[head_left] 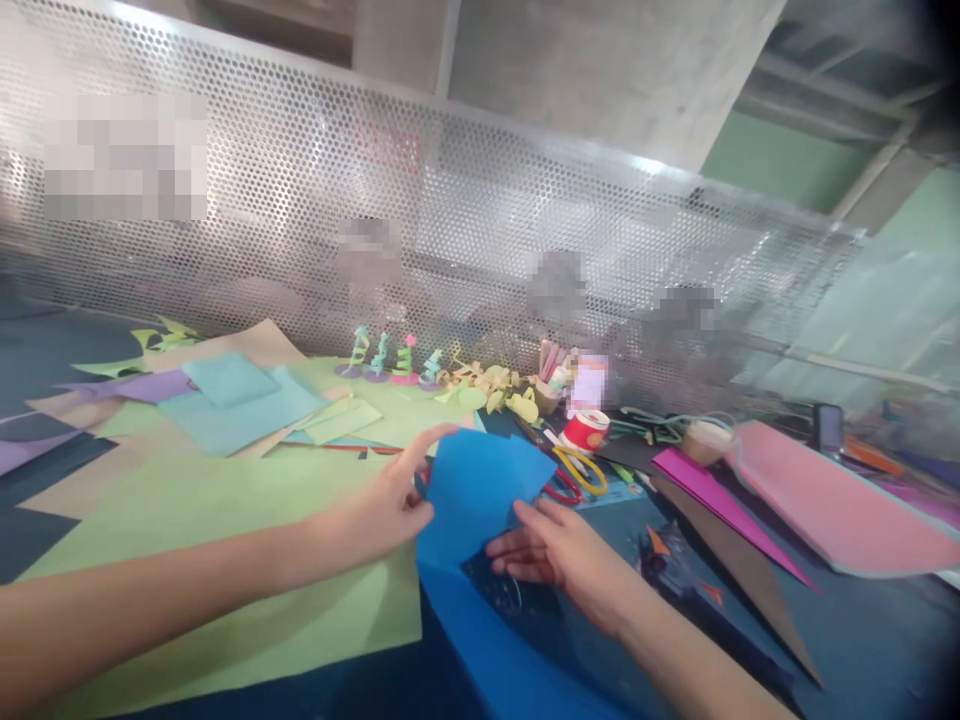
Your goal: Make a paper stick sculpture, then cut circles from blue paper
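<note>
A blue paper sheet [480, 485] is held between two bare hands over a cluttered craft table.

In the head view, the blue paper sheet is seen at the near middle of the table, its upper part lifted and bent back, its lower part running toward the near edge. It is pinched at its left edge by the left hand [382, 510], thumb and forefinger closed on the paper; the right hand [551, 550] is laid against its lower right edge with the fingers stretched out flat, touching but not clamped. A large light green sheet [187, 520] is spread to the left under the left forearm. Yellow-handled scissors [581, 470] and a red tape roll [586, 430] are seen just beyond the paper. Pink sheets [817, 495] lie to the right. A perforated metal screen [450, 230] stands at the far side.
</note>
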The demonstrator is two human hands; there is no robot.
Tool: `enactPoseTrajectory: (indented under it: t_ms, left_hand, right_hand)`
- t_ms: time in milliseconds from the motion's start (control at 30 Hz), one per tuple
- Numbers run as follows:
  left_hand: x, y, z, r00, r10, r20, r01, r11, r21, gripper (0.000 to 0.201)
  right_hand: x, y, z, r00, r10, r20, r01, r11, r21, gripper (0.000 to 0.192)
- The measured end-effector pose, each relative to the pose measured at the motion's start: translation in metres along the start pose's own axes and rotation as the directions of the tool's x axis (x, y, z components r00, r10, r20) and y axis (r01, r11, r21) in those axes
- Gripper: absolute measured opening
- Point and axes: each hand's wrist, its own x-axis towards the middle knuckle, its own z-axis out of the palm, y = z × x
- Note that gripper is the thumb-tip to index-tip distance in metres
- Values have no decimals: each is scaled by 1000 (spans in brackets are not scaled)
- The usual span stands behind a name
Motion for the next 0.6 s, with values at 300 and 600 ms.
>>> enactPoseTrajectory:
  t_ms: [300, 600]
  left_hand:
    - [-17, 7, 1, 994, 85, 62, -105, 839, 534, 67]
    - [-52, 30, 11, 878, -75, 473, -184, 859, 477, 88]
  right_hand:
    - [4, 4, 5, 999, -29, -33, 19, 963, -268, 23]
    - [13, 5, -6, 969, -221, 113, 232, 643, -730, 32]
